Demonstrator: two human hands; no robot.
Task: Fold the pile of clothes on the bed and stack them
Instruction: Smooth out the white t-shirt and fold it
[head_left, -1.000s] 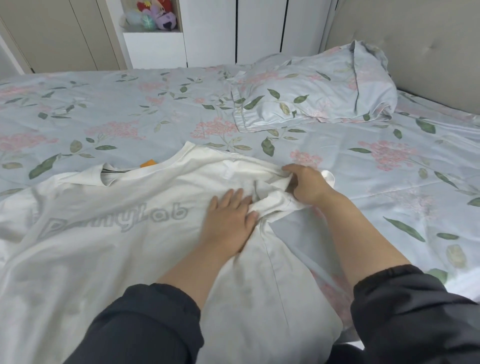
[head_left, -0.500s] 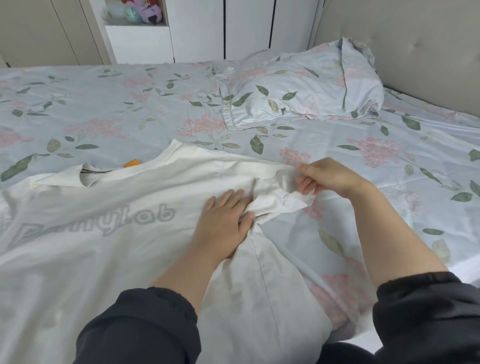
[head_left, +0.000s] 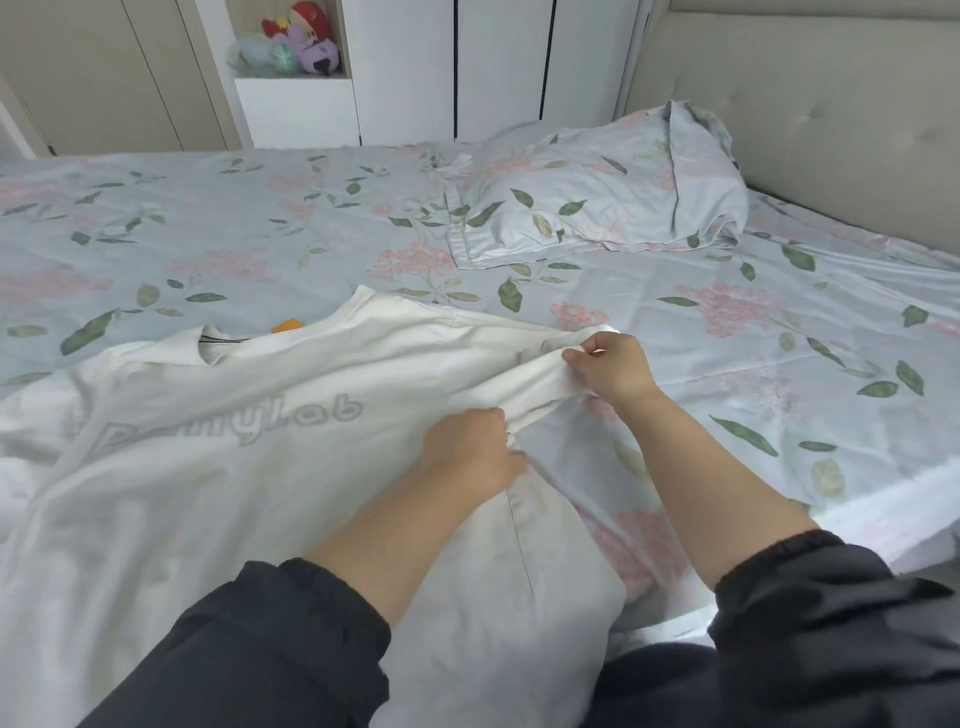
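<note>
Floral-sheeted bed (head_left: 260, 234), pillow (head_left: 597, 202) by the headboard. White T-shirt (head_left: 234, 493) lies spread on the near side, print up, collar away from the person. Left hand (head_left: 470, 449) is curled, gripping fabric at the base of the sleeve (head_left: 540, 384). Right hand (head_left: 610, 369) pinches the sleeve end; cloth is taut between the hands.

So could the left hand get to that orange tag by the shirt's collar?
Probably yes: the orange tag peeks out past the collar, only flat white shirt between it and the left hand, which grips fabric.
</note>
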